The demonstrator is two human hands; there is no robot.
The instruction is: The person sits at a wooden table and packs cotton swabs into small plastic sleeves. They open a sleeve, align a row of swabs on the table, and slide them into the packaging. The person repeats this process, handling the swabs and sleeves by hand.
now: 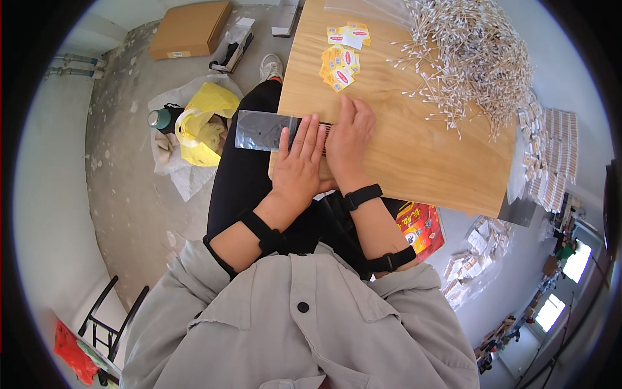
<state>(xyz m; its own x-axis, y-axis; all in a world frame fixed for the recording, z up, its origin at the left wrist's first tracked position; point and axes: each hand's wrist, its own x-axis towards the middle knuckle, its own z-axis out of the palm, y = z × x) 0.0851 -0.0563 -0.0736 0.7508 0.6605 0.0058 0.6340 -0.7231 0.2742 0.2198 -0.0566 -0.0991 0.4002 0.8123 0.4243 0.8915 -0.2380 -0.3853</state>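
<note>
A clear plastic bag lies at the left edge of the wooden table, partly sticking out over my leg. My left hand rests flat on the bag with its fingers stretched out and covers its middle. Between my two hands shows a narrow row of cotton swabs, side by side at the bag's right end. Bent fingers of my right hand close against that row from the right; the fingertips are partly hidden.
A big heap of loose cotton swabs covers the table's far right. Small yellow-and-white cards lie at the far left part. On the floor are a yellow bag, a bottle and a cardboard box. Bundled swab packs stand right.
</note>
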